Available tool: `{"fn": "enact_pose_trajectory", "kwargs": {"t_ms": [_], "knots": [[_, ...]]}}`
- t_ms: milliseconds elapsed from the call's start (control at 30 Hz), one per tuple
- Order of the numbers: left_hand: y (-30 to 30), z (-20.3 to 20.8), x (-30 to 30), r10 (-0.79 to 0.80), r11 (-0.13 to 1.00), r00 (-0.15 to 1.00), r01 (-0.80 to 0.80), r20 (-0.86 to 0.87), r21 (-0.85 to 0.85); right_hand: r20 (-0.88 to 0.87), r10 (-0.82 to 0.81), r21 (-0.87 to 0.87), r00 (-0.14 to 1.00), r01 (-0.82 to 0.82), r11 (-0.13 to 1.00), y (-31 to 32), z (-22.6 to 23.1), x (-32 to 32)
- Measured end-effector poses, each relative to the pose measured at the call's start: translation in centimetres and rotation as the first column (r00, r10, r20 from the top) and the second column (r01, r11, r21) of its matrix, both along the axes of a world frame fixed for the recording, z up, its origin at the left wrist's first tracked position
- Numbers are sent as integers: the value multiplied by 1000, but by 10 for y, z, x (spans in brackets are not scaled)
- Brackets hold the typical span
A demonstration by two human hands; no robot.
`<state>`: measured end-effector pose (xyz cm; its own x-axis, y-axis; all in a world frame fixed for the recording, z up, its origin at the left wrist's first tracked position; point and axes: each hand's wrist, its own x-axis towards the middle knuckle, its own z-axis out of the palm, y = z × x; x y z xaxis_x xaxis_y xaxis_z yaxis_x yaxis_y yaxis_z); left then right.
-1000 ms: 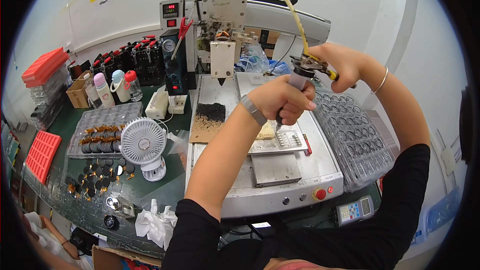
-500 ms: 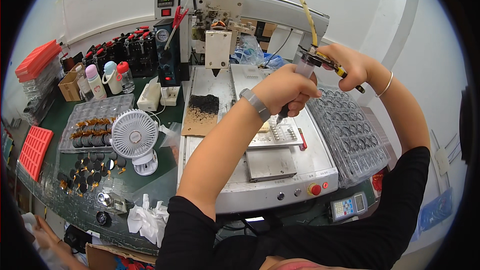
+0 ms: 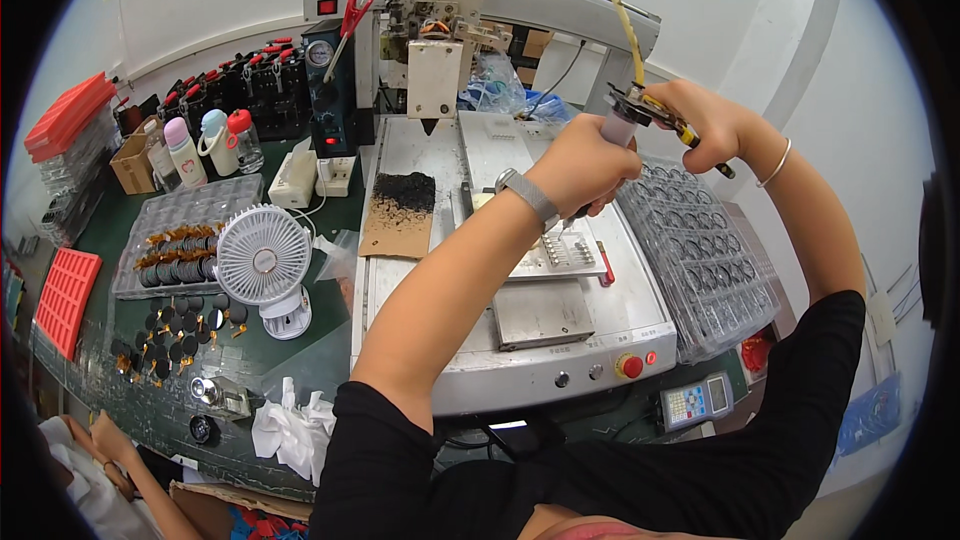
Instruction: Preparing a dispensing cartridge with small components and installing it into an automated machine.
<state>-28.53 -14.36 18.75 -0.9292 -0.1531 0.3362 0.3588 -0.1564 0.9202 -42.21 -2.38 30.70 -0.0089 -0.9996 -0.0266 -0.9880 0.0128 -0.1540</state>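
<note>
My left hand [image 3: 583, 168] is wrapped around the clear barrel of a dispensing syringe [image 3: 618, 130], held upright over the machine bed. At the syringe's top sits a black adapter, joined to a yellowish air hose [image 3: 618, 25]. My right hand [image 3: 705, 118] is closed on pliers [image 3: 688, 133] with yellow and black handles, their jaws beside the adapter. Whether the jaws grip it I cannot tell. Below my left hand lies a white fixture plate [image 3: 540, 265] with rows of small metal pins [image 3: 572, 250]. The syringe's lower end is mostly hidden by my hand.
The machine's head [image 3: 434, 80] hangs with a dark pointed tip. A brown board with black powder [image 3: 400, 195], a red-handled tool [image 3: 606, 265] and a clear tray of rings [image 3: 700, 250] lie nearby. Left stand a white fan [image 3: 265, 258] and bottles [image 3: 185, 152]. Another person's arm [image 3: 125, 460] shows lower left.
My view has shifted slightly. Both hands keep their holds, with my left hand a little lower, and the syringe's dark lower end is now more hidden. The other person's arm has moved.
</note>
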Motion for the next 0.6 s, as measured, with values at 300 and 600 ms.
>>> {"fn": "enact_pose_trajectory", "kwargs": {"t_ms": [300, 600], "knots": [[-7, -7, -10, 98, 995, 995, -99, -29, -32, -26, -48, 9, 999, 48, 999, -7, -5, -2], [-17, -17, -23, 223, 972, 975, -223, -9, -81, -36, -194, 70, 980, 196, 978, -20, -12, -7]]}}
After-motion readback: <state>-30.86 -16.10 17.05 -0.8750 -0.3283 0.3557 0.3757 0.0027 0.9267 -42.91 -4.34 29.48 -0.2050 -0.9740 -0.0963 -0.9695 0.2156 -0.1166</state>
